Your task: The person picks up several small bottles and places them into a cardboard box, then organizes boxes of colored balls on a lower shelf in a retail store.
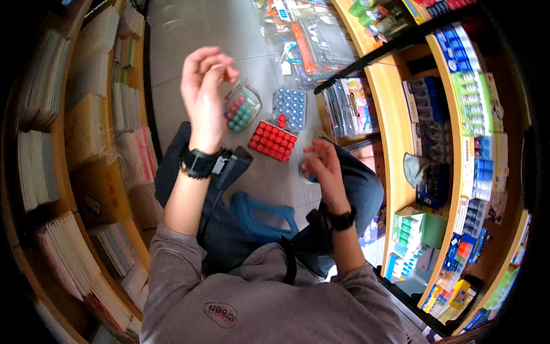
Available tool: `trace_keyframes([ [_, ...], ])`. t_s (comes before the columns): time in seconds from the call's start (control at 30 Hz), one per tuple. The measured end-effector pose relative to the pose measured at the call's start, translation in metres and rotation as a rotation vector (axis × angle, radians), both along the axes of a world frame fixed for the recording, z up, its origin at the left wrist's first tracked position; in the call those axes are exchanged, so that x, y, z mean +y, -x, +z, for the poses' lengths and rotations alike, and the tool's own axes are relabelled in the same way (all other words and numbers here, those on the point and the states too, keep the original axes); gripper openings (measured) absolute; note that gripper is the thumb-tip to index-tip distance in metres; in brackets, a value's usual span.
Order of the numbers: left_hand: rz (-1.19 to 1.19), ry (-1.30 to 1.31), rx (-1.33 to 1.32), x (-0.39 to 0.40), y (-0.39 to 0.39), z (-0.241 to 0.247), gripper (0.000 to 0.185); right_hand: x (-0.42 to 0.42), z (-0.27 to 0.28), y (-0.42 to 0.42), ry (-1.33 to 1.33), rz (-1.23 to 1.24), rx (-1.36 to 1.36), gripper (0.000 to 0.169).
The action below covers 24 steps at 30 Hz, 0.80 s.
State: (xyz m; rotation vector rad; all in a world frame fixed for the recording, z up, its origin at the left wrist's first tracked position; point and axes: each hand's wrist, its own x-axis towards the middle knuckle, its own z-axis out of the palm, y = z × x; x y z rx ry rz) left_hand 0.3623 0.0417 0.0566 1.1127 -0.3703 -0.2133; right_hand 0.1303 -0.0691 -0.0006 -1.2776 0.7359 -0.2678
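Observation:
My left hand (208,79) is raised over the floor, blurred, its fingers bent; no object shows in it. Beside it lies a clear pack (243,109) of pink and green round-topped pieces. A block of red round-topped pieces (273,141) sits on the tiles between my hands, with a couple of loose red ones (282,120) above it. Behind that lies a tray of blue round-topped pieces (290,105). My right hand (322,165) is by my right knee, fingers curled; a small blue thing (310,175) shows under them, and whether it is held I cannot tell.
Wooden shelves (397,142) with boxed goods stand on the right, shelves of books and paper (64,142) on the left. Plastic-wrapped goods (322,43) lie on the floor ahead. A blue plastic stool (262,215) is between my legs. A black bar (386,45) crosses the upper right.

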Motion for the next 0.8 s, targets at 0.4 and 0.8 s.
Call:
trace_keyframes([
  [0.4,-0.708,-0.228,0.231,-0.013,0.034,-0.062,0.015,-0.106,-0.290,-0.197,0.437,0.313,0.490,0.046],
  [0.8,-0.913,-0.712,0.208,0.012,-0.023,-0.100,0.018,-0.115,-0.426,-0.233,0.582,0.389,0.577,0.038],
])
